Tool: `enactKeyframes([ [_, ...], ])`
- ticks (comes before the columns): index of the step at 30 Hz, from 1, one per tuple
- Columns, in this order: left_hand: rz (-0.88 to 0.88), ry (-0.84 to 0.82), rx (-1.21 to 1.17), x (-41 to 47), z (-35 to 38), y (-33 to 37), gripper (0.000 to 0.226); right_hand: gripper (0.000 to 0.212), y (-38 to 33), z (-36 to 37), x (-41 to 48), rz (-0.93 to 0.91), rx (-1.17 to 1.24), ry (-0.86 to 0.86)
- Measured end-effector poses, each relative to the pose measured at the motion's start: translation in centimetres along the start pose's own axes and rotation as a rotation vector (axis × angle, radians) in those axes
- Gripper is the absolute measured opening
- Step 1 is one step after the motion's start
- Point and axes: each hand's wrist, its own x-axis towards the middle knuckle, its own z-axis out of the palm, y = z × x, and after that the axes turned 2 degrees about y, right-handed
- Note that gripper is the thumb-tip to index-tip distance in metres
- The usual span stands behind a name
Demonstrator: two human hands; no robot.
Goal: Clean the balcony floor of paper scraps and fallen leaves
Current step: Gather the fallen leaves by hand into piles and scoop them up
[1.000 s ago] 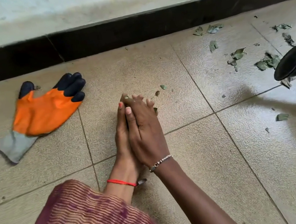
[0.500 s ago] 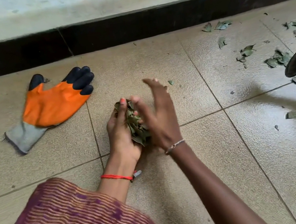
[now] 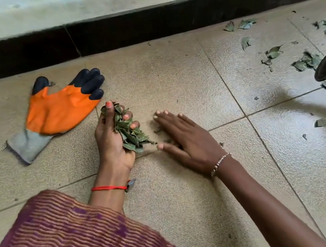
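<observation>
Green leaves (image 3: 130,133) bunched in left hand (image 3: 113,139), right hand (image 3: 189,138) just beside

L red thread (image 3: 106,187), R bead bracelet (image 3: 220,163).

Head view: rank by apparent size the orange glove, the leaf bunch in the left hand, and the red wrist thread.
1. orange glove
2. leaf bunch, partly covered by the left hand, so its full size is unsure
3. red wrist thread
</observation>
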Motion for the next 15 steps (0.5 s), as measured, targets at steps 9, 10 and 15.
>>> enactKeyframes([
  [9,-0.068,-0.045,-0.012,0.4,-1.0,-0.2,0.018,0.044,0.0,0.6,-3.3,-0.097,0.101,-0.002],
  [10,-0.063,-0.043,-0.034,0.3,-0.9,-0.2,0.019,0.045,0.1,0.6,-3.8,-0.090,0.115,0.015],
  [15,-0.094,-0.066,-0.071,0.2,-0.8,-0.2,0.019,0.037,-0.1,0.6,-5.0,-0.073,0.080,0.172],
])
